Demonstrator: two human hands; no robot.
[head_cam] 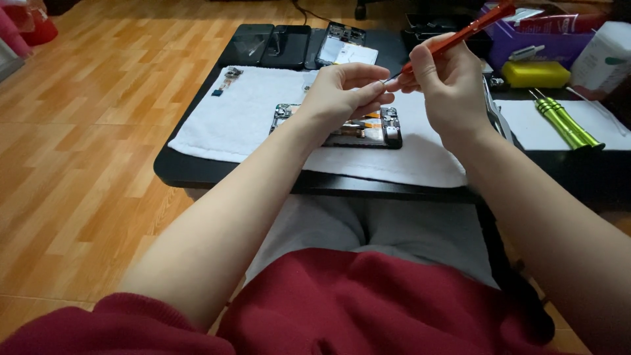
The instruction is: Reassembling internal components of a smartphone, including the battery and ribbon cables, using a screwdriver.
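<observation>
Right hand (453, 89) pinches an orange screwdriver (460, 36) at mid-shaft, fingers closed round it, tip aimed at the left hand (342, 95). Left grip is closed thumb-to-fingertips on something too small to make out, likely a screw. Both hover just above the opened phone (371, 131), which lies flat on a white towel (243, 118) on the black desk (197, 174).

Handling, judged: driver is light, stiff, slim; hold the shaft low for control. Phone internals are exposed and fragile; grip by the frame edges only.

Count: one opened phone, two dark phones (269, 46) at the back, two green drivers (568, 125), one yellow block (536, 73), one purple bin (526, 41).
</observation>
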